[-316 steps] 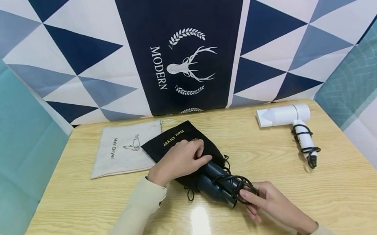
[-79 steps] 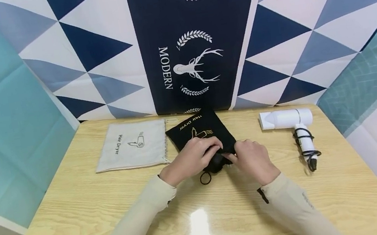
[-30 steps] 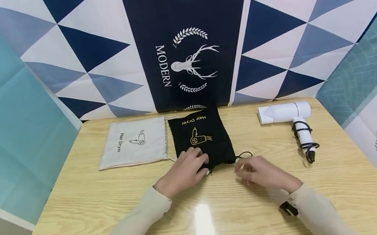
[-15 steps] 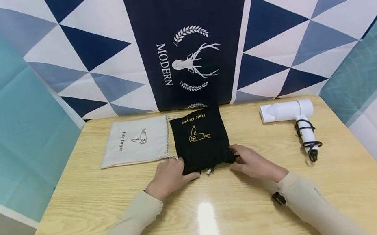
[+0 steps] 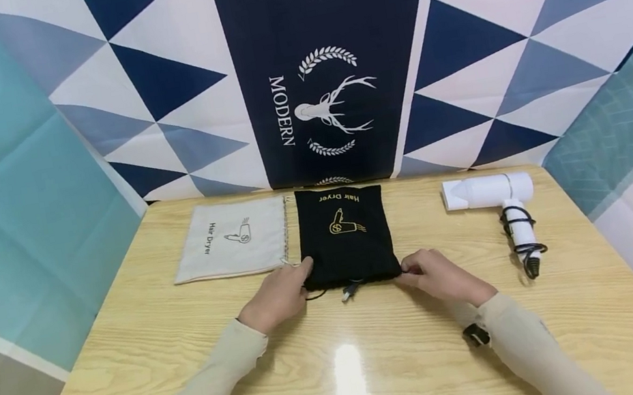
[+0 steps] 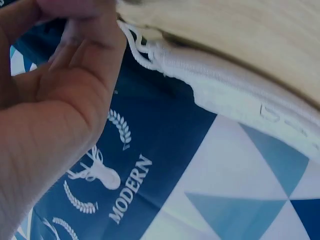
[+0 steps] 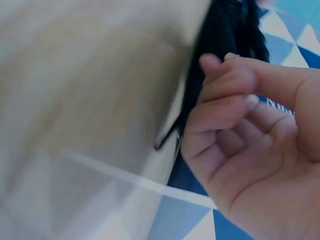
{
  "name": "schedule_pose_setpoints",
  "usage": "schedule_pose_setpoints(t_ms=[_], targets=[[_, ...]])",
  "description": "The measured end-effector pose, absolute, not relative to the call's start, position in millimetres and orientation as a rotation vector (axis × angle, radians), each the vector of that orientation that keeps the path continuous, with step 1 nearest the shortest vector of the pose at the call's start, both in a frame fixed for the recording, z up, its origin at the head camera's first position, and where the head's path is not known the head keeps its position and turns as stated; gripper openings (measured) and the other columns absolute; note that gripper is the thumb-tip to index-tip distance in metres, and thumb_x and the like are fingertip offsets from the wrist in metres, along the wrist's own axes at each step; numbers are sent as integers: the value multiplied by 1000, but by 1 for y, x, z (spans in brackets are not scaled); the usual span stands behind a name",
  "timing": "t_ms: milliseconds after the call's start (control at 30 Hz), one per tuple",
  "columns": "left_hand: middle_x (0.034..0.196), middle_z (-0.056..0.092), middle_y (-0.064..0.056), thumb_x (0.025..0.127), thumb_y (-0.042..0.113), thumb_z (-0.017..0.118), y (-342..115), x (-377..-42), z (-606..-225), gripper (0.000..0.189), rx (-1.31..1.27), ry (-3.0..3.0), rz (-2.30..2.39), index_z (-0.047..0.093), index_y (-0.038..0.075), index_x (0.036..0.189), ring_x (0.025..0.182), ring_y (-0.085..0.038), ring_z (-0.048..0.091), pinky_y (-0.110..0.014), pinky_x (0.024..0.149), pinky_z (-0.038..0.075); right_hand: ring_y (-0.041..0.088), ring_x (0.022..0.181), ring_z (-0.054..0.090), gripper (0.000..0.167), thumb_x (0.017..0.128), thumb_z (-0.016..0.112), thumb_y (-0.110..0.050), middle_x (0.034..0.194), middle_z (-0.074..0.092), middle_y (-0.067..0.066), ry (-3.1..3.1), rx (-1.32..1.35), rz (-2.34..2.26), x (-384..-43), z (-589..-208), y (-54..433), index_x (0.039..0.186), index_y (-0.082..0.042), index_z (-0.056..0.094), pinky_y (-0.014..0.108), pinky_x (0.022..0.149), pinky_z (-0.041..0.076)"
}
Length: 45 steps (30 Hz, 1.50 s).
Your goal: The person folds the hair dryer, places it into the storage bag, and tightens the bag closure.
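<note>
A black drawstring bag (image 5: 348, 248) with a yellow "Hair Dryer" print lies at the back middle of the table. My left hand (image 5: 279, 296) grips its near left corner, thumb along the side edge. At the near right corner my right hand (image 5: 437, 277) pinches the bag's mouth; the right wrist view shows thumb and index finger together at the black cloth, with a thin black cord loop (image 7: 166, 139) beside them. A small cable end (image 5: 348, 291) with a pale tip pokes out of the bag's mouth. The dark hair dryer seen earlier is out of sight.
Left of the black bag lies a flat grey-white "Hair Dryer" bag (image 5: 232, 238), its drawstring side close to the black one. A white hair dryer (image 5: 486, 191) with its black cord wound round the handle rests at the right. A patterned cloth wall (image 5: 314, 87) rises behind the table (image 5: 247, 388).
The dark hair dryer has gone into the black bag. Both hands have moved out to the bag's near corners, and the bag now lies straighter and flatter, its mouth drawn wide.
</note>
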<state>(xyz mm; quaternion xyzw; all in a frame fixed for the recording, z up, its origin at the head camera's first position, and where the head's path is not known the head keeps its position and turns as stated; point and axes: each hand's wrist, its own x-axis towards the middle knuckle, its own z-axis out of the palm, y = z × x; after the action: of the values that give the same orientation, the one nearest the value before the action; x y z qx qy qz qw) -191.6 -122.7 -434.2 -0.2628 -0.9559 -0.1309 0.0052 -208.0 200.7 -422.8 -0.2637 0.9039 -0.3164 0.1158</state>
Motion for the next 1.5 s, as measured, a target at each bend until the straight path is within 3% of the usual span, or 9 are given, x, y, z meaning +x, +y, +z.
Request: schedule_pose_setpoints(t_ms=[167, 267, 500, 700, 867, 1133, 1200, 1367, 1500], targets=[[68, 58, 0, 84, -4, 67, -137, -197, -421, 7, -867, -2980, -578, 66, 3, 86, 62, -13, 55, -29, 57, 46, 6, 51, 40, 24, 100, 61, -18, 58, 44, -5, 2509, -748, -1175, -214, -409, 211, 82, -4, 69, 24, 52, 37], [65, 54, 1, 89, -3, 66, -147, -198, -408, 18, -905, -2976, -755, 65, 4, 72, 59, -9, 46, -26, 56, 41, 10, 50, 41, 26, 102, 58, -22, 60, 47, 0, 2437, -696, -1338, -215, -398, 215, 94, -1, 71, 27, 49, 38], [76, 66, -4, 95, 3, 64, -167, -201, -380, 11, -898, -2916, -965, 74, 1, 92, 61, -6, 49, -25, 59, 46, 19, 55, 42, 30, 103, 56, -28, 70, 51, 8, 2411, -588, -1682, -211, -373, 219, 101, -1, 68, 30, 55, 40], [70, 62, -1, 99, 9, 62, -183, -200, -359, 12, -827, -2794, -1175, 74, 11, 94, 60, -17, 55, -28, 56, 46, 18, 56, 43, 36, 104, 55, -24, 72, 53, 7, 2316, -617, -1986, -210, -356, 211, 105, 11, 63, 28, 53, 40], [80, 64, -8, 102, 16, 58, -185, -198, -350, 14, -742, -2545, -1569, 70, 9, 100, 69, -24, 61, -29, 55, 49, 13, 56, 41, 27, 103, 55, -12, 73, 53, 4, 1994, -633, -2359, -210, -346, 206, 102, 14, 61, 27, 49, 29], [105, 64, -14, 107, 16, 45, -179, -190, -331, 19, -747, -1907, -2359, 57, 1, 104, 102, -26, 61, -34, 82, 52, 15, 54, 37, 21, 102, 54, -5, 74, 53, 7, 1810, -689, -2649, -204, -331, 203, 100, 13, 62, 25, 50, 29], [95, 62, -12, 108, 14, 41, -177, -189, -326, 18, -768, -1720, -2535, 54, 3, 100, 96, -25, 59, -35, 86, 48, 15, 53, 37, 20, 101, 54, -4, 73, 53, 8, 1807, -695, -2693, -202, -328, 203, 99, 14, 62, 24, 49, 30], [66, 39, -4, 109, 8, 29, -177, -188, -319, 24, -894, -1439, -2772, 51, 4, 100, 59, -20, 39, -30, 70, 37, 15, 52, 37, 21, 101, 55, -4, 71, 52, 8, 1864, -704, -2735, -201, -324, 204, 99, 15, 62, 23, 48, 31], [60, 23, 0, 109, 6, 27, -183, -188, -318, 25, -933, -1474, -2757, 51, 3, 102, 49, -16, 22, -29, 62, 25, 15, 50, 37, 22, 101, 56, -5, 69, 52, 8, 1923, -674, -2767, -202, -323, 208, 97, 16, 62, 22, 46, 33]])
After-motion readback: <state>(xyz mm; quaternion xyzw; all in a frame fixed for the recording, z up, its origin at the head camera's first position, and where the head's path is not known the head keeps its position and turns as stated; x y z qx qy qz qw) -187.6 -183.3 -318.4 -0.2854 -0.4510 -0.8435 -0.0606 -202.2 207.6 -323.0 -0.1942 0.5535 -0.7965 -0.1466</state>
